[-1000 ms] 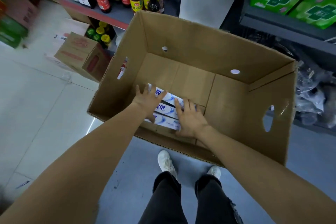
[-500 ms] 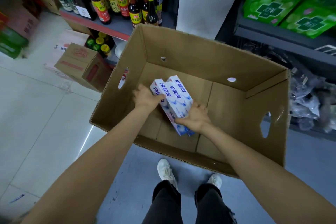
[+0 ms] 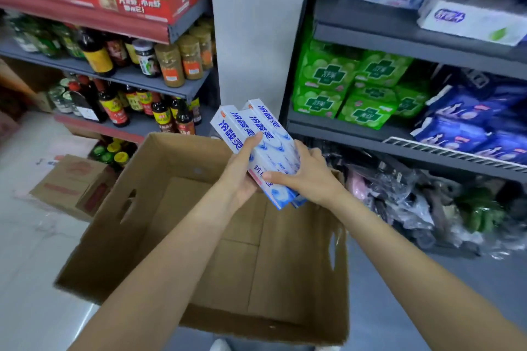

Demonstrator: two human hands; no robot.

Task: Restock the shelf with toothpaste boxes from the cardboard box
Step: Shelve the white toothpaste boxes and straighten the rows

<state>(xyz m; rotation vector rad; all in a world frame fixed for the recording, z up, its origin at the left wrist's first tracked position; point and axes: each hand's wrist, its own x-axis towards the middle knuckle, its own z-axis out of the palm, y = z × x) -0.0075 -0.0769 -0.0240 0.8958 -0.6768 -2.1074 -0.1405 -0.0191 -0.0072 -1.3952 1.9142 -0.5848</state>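
Now, at frame centre above the open cardboard box (image 3: 159, 236), my left hand (image 3: 239, 177) and right hand (image 3: 310, 177) both clasp a fanned bunch of toothpaste boxes (image 3: 256, 145), light, stiff, slick cartons best squeezed along their long sides.

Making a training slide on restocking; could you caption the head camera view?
Both hands, left and right, hold a bundle of toothpaste boxes above the open cardboard box.
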